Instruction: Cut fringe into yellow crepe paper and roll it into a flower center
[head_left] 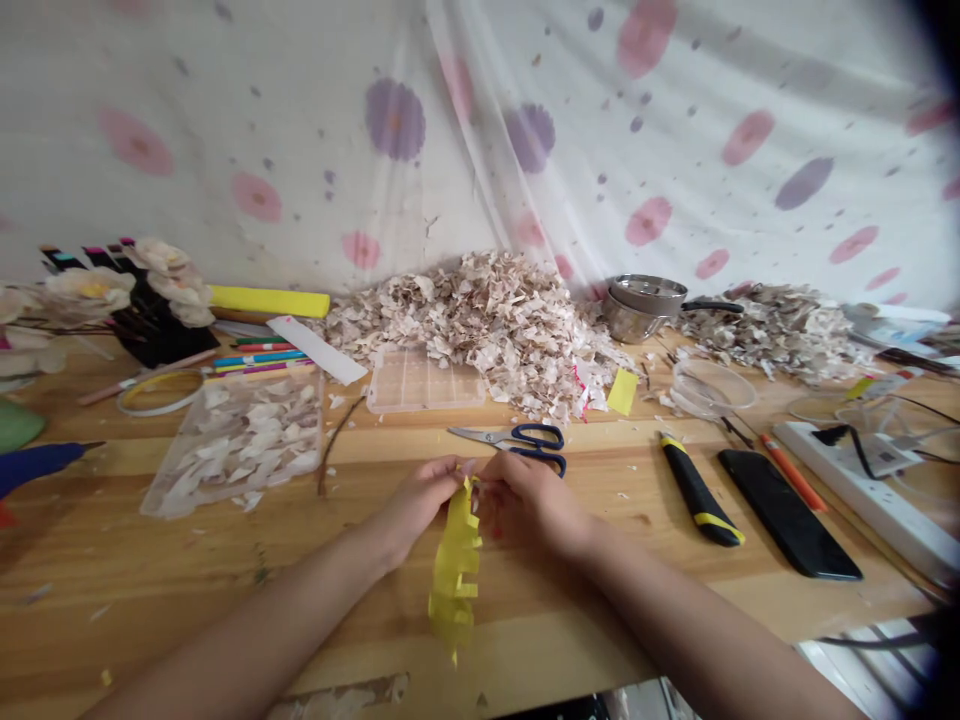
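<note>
A strip of yellow crepe paper [453, 580], its right edge cut into a fringe, hangs down from between my two hands over the near part of the table. My left hand [427, 505] pinches the strip's top end from the left. Close against it, my right hand [532, 500] has its fingers closed on the same end; the fingertips are partly hidden. Scissors [529, 438] with dark blue handles lie just beyond my hands, blades pointing left.
Behind stands a heap of pale flakes [495, 330] with an empty clear compartment tray [426, 382] before it. Left is a tray of flakes [255, 430]. To the right lie a utility knife [697, 490], a black phone [787, 512] and a white power strip [862, 490].
</note>
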